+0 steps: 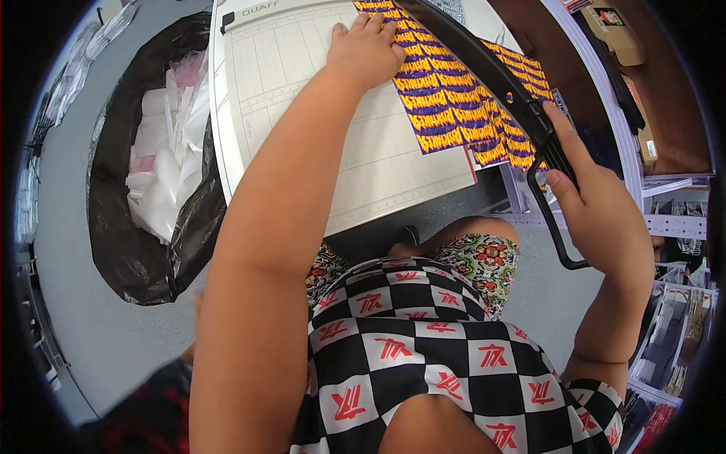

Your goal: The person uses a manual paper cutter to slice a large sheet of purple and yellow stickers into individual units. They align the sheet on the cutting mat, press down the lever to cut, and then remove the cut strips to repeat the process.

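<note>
Purple sheet (441,102) partly under left hand (367,51)

The person's bare left arm (276,189) reaches far forward, its bare left hand (365,54) palm down with fingers (373,23) slightly spread. The bare right arm (605,329) rises at the side, its bare right hand (603,203) curled in a grip, index finger (567,138) stretched forward.

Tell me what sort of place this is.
Probably a print workshop or stockroom: a lever paper cutter bears a purple-and-yellow printed sheet, a black bag holds pale scraps, and white shelving stands at right.
</note>
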Demonstrator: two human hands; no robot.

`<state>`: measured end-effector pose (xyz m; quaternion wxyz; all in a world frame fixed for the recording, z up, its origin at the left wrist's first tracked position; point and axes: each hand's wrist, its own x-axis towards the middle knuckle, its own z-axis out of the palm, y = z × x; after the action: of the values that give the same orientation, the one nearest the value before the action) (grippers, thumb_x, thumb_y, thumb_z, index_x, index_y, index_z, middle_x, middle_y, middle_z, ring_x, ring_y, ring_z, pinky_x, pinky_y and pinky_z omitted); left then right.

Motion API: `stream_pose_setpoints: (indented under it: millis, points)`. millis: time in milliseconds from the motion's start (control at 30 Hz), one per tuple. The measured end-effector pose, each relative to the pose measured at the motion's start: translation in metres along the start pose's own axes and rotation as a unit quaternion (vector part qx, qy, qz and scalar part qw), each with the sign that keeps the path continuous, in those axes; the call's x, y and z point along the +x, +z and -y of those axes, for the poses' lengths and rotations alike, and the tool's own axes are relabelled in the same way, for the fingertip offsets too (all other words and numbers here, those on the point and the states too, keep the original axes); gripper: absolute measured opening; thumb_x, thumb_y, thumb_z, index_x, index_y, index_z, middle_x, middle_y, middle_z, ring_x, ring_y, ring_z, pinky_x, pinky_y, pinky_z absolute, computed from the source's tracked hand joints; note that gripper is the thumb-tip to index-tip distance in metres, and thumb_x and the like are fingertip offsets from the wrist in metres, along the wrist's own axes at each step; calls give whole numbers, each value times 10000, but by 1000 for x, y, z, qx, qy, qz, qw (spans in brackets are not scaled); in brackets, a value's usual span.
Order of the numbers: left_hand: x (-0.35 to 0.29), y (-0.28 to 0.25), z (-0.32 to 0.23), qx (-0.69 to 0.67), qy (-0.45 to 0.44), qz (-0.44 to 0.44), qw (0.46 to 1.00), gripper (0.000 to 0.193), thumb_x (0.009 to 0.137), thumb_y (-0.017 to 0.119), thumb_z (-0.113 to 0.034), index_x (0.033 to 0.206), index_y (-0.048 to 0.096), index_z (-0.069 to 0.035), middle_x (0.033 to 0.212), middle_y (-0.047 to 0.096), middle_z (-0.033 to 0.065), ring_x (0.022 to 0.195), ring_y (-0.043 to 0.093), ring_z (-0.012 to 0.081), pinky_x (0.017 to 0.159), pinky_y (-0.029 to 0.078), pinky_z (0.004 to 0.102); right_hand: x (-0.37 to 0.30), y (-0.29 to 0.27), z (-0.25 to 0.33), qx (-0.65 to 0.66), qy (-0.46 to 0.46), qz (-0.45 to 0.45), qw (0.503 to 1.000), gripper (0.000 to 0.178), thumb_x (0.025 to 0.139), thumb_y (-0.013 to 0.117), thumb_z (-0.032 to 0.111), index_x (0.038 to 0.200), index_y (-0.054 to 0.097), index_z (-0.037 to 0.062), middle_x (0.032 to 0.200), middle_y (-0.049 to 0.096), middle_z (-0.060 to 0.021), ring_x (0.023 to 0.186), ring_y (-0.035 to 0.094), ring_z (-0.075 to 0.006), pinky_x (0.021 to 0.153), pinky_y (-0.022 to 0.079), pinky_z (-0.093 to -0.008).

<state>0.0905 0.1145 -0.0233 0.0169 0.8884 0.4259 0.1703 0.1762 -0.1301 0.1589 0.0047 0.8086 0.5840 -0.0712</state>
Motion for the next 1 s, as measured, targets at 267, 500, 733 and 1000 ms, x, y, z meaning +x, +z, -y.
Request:
stream_pose_setpoints:
  millis: [267, 500, 733, 1000]
  points:
    - [0, -3, -5, 27, -12, 17, 999, 485, 872, 274, -321, 1320, 340, -145, 1399, 276, 37, 1308, 214, 181, 1030, 191, 488, 0, 2, -2, -4, 22, 20, 1000, 556, 848, 461, 93, 1353, 251, 194, 773, 564, -251, 710, 540, -403, 648, 422, -369]
    - [5, 15, 5, 49, 4, -17, 999, 494, 877, 268, -340, 1329, 326, -149, 1401, 272, 39, 1312, 204, 184, 1034, 186, 480, -1, 3, -2, -10, 16, 13, 1000, 552, 847, 460, 88, 1350, 257, 189, 766, 564, -251, 710, 538, -414, 642, 421, -384]
    - [3, -18, -3, -25, -6, 67, 997, 532, 857, 315, -315, 1323, 316, -58, 1411, 238, 110, 1313, 191, 229, 1029, 203, 462, -6, 14, -5, -8, -1, -12, 1000, 551, 846, 463, 95, 1349, 258, 188, 747, 558, -258, 715, 547, -415, 631, 417, -405]
    - [2, -21, -4, -20, -8, 69, 997, 524, 856, 311, -305, 1320, 323, -63, 1408, 247, 107, 1312, 199, 224, 1029, 205, 463, -11, 34, -3, 1, 29, 13, 999, 556, 842, 453, 95, 1350, 242, 171, 710, 556, -260, 687, 550, -422, 605, 402, -442]
